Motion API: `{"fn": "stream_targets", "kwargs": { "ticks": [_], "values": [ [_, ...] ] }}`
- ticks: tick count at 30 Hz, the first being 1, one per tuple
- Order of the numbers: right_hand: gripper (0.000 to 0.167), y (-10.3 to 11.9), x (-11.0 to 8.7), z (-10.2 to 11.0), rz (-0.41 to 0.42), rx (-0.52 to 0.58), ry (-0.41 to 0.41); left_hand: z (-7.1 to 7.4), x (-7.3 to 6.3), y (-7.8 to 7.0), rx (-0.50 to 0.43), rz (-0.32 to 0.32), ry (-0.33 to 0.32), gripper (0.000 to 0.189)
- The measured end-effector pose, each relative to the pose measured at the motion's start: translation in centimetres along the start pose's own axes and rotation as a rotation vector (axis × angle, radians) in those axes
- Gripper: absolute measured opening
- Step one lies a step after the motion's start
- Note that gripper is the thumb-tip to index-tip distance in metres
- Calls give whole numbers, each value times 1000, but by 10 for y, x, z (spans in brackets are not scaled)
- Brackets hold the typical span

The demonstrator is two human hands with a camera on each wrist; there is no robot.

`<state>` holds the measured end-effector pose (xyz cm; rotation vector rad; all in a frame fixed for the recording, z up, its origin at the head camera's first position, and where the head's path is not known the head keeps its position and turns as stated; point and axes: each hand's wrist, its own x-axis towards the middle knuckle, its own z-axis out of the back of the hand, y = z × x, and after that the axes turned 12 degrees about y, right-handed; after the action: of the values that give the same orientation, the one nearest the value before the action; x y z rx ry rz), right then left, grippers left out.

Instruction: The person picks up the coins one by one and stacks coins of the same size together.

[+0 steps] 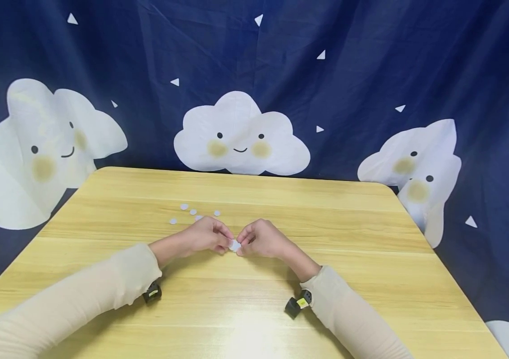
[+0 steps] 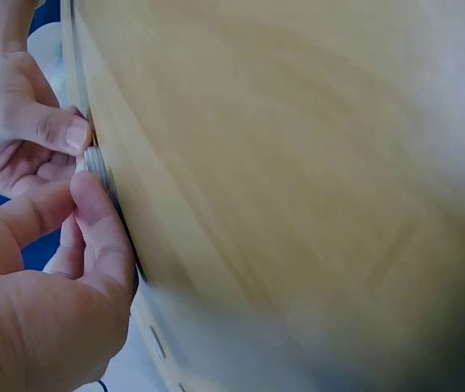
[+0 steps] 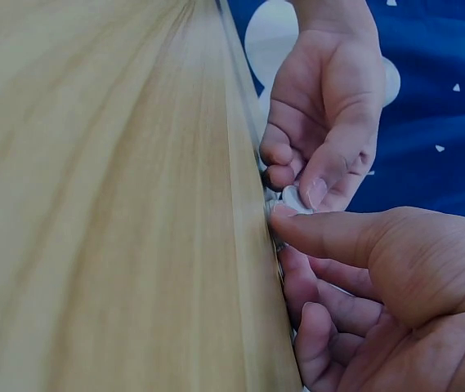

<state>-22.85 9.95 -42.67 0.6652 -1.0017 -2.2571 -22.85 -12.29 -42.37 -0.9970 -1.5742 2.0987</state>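
Small white round discs are held between both hands over the middle of the table. My left hand pinches them from the left with thumb and fingertips. From the right, my right hand grips their other side, and the two hands' fingertips nearly meet. Seen from the left wrist, the discs look like a thin layered stack close to the tabletop. In the right wrist view one disc tilts under the left thumb. Fingers hide much of the stack, so its number cannot be told.
Several loose white discs lie just beyond the left hand, among them one disc farther back and another at the left. The light wooden table ends at a dark blue curtain printed with clouds.
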Motion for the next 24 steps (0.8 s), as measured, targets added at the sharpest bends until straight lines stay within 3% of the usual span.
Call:
{"fn": "stream_targets", "kwargs": {
  "ticks": [7, 24],
  "values": [
    [16, 1, 0, 0, 15, 8, 8, -7, 3, -3, -18, 22, -41, 11],
    [17, 1, -2, -1, 20, 18, 9, -17, 4, -7, 93, 42, -129, 4]
  ]
}}
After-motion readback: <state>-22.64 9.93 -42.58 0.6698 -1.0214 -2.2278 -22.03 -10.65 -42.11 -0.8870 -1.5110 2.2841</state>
